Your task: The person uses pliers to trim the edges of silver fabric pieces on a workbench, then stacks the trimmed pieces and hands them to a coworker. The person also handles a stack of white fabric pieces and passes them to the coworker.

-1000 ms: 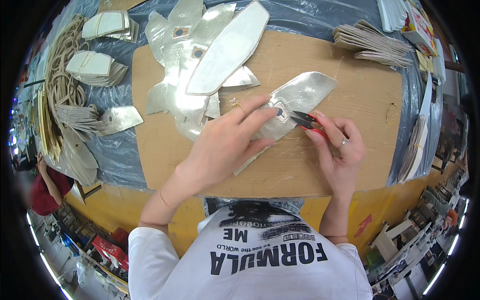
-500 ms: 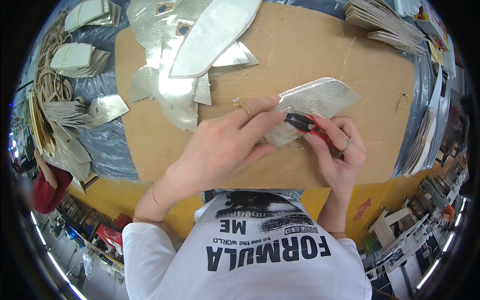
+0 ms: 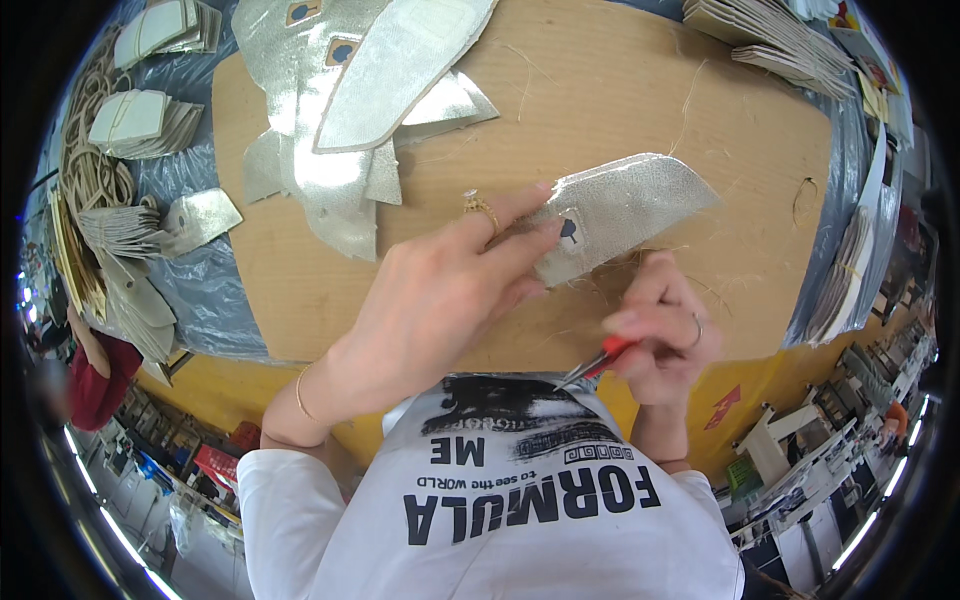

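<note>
At twelve o'clock on the brown cardboard work board (image 3: 700, 130) lay a heap of silver cut pieces (image 3: 350, 110), two of them bearing small orange-edged square labels with a dark mark. At one o'clock sat a fanned stack of tan flat pieces (image 3: 770, 40), and at three o'clock more bundled flat pieces (image 3: 850, 270) stood on edge along the board's rim. At ten and eleven o'clock, on blue-grey plastic sheeting (image 3: 200, 290), were bundles of cream pieces (image 3: 135, 120) and a coil of tan cord (image 3: 85, 170). A red arrow sticker (image 3: 727, 405) showed on the yellow table edge at four o'clock. No containers could be made out clearly.

The silver piece (image 3: 620, 205) being worked lay near the centre of the board, slightly toward two o'clock, with a small dark label on its near end. The left hand (image 3: 440, 300) pressed flat on that near end, fingers stretched out over it and a ring on one finger. The right hand (image 3: 660, 330), just below the piece at five o'clock and not touching it, was closed around red-handled snips (image 3: 595, 365), their metal tip pointing toward seven o'clock. Loose threads lay on the board between the hand and the piece.
</note>
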Tool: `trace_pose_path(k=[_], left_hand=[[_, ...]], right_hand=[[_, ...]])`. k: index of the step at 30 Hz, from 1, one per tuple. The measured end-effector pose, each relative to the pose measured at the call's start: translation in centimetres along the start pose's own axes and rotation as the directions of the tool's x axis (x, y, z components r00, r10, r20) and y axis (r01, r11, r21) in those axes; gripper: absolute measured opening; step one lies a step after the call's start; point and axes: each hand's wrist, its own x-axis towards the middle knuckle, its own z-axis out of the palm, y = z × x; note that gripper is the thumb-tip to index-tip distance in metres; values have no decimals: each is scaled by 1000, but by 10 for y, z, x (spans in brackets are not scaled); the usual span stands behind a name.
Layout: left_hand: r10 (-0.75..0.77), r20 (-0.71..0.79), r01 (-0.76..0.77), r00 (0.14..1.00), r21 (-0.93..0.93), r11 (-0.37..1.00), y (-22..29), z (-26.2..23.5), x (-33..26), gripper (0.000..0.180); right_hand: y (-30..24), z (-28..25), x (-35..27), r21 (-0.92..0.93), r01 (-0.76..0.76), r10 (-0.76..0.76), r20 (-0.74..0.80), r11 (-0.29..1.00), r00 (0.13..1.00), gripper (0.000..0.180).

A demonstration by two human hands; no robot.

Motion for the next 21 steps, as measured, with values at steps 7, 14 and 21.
trace_pose_path(k=[7,14,21], left_hand=[[-49,-171,65,984,93,994,15,12,9,37],[-183,-112,144,977,-286,947,10,15,14,14],[-171,-137,102,976,-406,908,1,16,11,13]], right_hand=[[-8,-5,-10,-205,-130,69,-279,970,958,60],[-7,-11,-9,-489,-206,110,-217,847,970,49],[-9,-2,-9,-660,-110,50,-108,743,993,50]])
